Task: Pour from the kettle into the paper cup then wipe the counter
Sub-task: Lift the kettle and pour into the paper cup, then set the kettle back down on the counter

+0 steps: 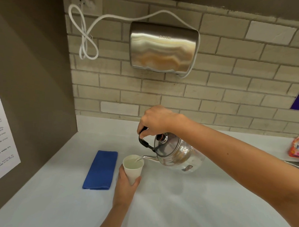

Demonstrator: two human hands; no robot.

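A shiny steel kettle (175, 154) hangs tilted above the white counter (175, 200), spout down to the left over a white paper cup (133, 167). My right hand (155, 120) grips the kettle's black handle from above. A thin stream runs from the spout into the cup, which holds liquid. My left hand (126, 186) wraps the cup's lower part from below. A folded blue cloth (101, 170) lies flat on the counter just left of the cup.
A steel hand dryer (163, 47) with a looped white cord (83, 33) hangs on the tiled wall behind. A brown side wall with a poster (0, 141) closes the left. A pink packet (298, 148) lies at the far right.
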